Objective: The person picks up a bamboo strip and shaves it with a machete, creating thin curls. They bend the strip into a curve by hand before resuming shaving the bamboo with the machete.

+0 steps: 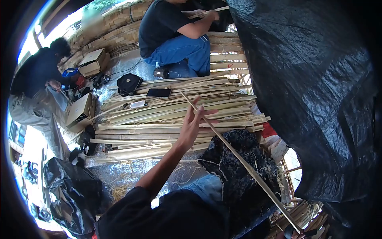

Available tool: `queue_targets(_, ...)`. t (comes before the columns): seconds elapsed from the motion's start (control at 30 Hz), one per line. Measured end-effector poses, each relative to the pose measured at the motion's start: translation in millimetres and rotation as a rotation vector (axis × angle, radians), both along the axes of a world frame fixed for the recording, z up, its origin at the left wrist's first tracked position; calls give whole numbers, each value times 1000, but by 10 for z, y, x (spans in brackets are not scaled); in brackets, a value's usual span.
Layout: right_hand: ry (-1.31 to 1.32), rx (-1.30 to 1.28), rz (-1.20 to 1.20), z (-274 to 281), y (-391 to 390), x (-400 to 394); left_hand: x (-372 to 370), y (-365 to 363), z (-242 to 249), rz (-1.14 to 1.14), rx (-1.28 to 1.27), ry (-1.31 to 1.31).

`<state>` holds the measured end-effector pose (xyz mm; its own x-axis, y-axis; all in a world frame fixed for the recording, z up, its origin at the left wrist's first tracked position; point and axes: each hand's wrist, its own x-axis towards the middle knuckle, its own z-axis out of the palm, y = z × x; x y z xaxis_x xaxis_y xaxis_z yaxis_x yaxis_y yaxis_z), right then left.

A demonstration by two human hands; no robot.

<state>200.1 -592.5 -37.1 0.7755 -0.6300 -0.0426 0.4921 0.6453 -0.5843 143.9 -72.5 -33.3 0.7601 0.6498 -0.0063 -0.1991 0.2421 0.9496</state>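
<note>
A long thin bamboo strip (pixel 242 156) runs slantwise from the middle of the view down to the lower right. Near its upper end my left hand (pixel 195 121) is raised with fingers spread, the strip resting between them. At the strip's lower end my right hand (pixel 292 232) is mostly in shadow at the bottom edge, beside a dark tool-like object; its fingers are hard to make out. A dark patterned cloth (pixel 242 159) lies over my lap under the strip. Beyond my left hand, split bamboo slats (pixel 139 129) lie side by side.
A phone (pixel 158 93), a black cap (pixel 129 84) and a small white object (pixel 138 104) lie on the slats. One person (pixel 175 36) sits at the back, another (pixel 38 83) bends at the left near cardboard boxes (pixel 80 111). Black plastic sheeting (pixel 310 91) hangs at the right.
</note>
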Motion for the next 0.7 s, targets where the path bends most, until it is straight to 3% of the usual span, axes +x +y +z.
queue_targets(0.07,12,0,-55,-1,17,-18,9,-134,141,-131,-194,-125)
queue_targets(0.1,24,4,-95,26,69,-23,78,-156,45,-300,-395,-232)
queue_targets(0.13,41,20,-129,29,139,-30,113,-263,-41,-342,-401,-215)
queue_targets(0.17,52,45,-172,40,242,-28,141,-438,-51,-271,-551,-246)
queue_targets(0.2,-207,92,155,-164,71,-86,170,-605,-75,-200,-701,-272)
queue_targets(0.23,-189,79,98,56,423,-115,206,-739,-160,-104,-732,-239)
queue_targets(0.27,-302,73,216,4,422,-105,254,-842,-141,-158,-744,-222)
queue_targets(0.3,-244,170,108,132,650,-116,254,-947,-100,-147,-695,-200)
queue_targets(0.33,-424,137,330,-57,495,-116,244,-1046,-92,-132,-647,-180)
queue_targets(0.37,-463,236,410,-62,557,-130,261,-1108,-110,-128,-647,-211)
queue_targets(0.4,-507,164,461,-63,644,-144,300,-1131,-102,-159,-648,-203)
queue_targets(0.5,-487,311,579,64,916,-231,410,-1103,-77,-125,-630,-218)
queue_targets(0.6,-348,152,608,13,1112,-340,713,-700,13,-58,-579,-374)
queue_targets(0.67,-236,-44,661,44,1225,-431,841,-506,558,-24,-330,-590)
queue_targets(0.7,-176,-122,683,30,1236,-472,861,-393,863,-126,-414,-756)
